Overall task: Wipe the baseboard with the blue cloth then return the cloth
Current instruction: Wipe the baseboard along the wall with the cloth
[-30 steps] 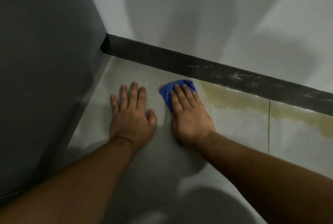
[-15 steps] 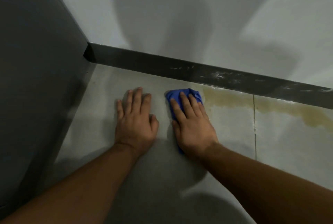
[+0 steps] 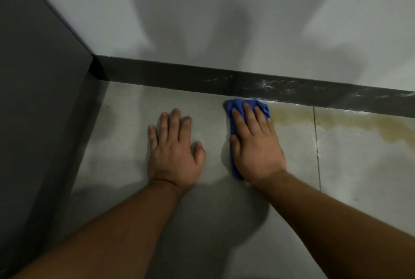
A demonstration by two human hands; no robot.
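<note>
Baseboard [image 3: 179,78] dirt was seen as pale streaks further right, while the blue cloth [image 3: 235,106] was pressed flat on the floor [image 3: 125,121] at its foot by the right hand [image 3: 256,144], fingers spread. The left hand [image 3: 175,150] was laid open, empty. The yellowish stain [image 3: 336,121] could be smeared onto the board if the cloth were dragged through it.

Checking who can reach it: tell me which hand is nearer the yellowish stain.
Right. The right hand presses the blue cloth beside the yellowish stain; the left hand lies flat, farther left.
</note>
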